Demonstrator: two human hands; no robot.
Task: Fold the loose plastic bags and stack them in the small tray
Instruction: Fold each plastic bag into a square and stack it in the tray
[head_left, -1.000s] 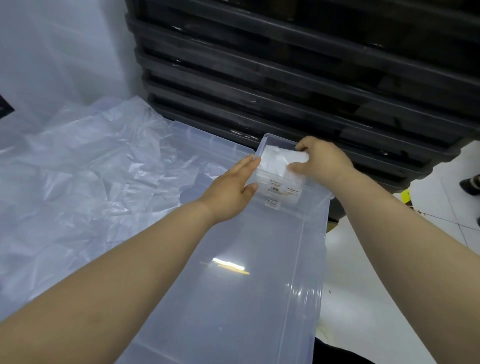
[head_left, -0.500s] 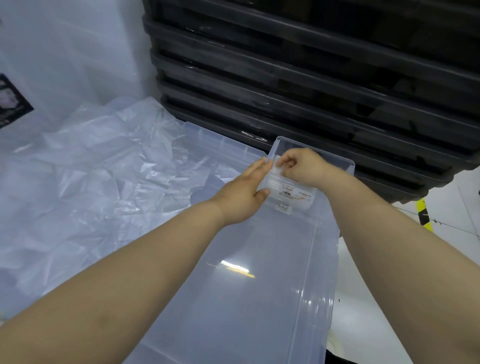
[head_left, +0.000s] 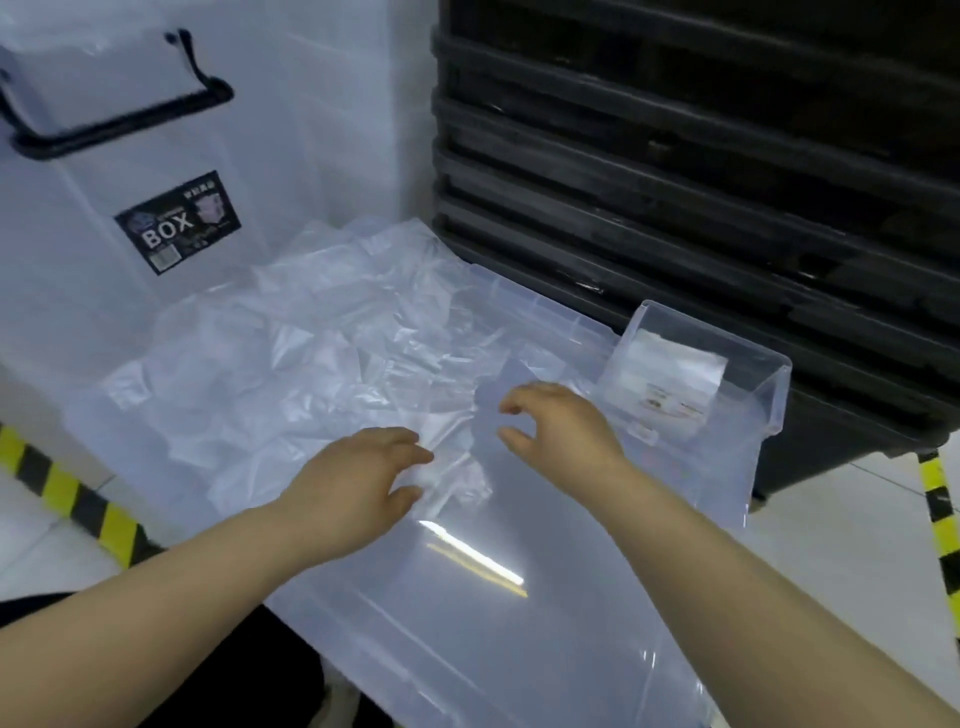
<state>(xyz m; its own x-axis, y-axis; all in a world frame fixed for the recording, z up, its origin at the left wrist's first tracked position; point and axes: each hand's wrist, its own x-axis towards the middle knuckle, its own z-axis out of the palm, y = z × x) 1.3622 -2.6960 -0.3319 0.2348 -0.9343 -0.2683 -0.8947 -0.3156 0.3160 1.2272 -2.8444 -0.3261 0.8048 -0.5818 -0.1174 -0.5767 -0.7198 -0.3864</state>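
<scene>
The loose plastic bags lie in a crumpled, glossy heap on the left of the large translucent container. The left hand sits at the heap's near right edge, fingers and thumb apart; contact with the film cannot be determined. The right hand hovers just right of the heap, fingers loosely curled, holding nothing. The small tray, clear and rigid, stands at the far right corner with folded bags inside. The smooth near surface is open.

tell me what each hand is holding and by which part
Nothing is gripped: left hand and right hand are open by the crumpled clear plastic bags.
</scene>
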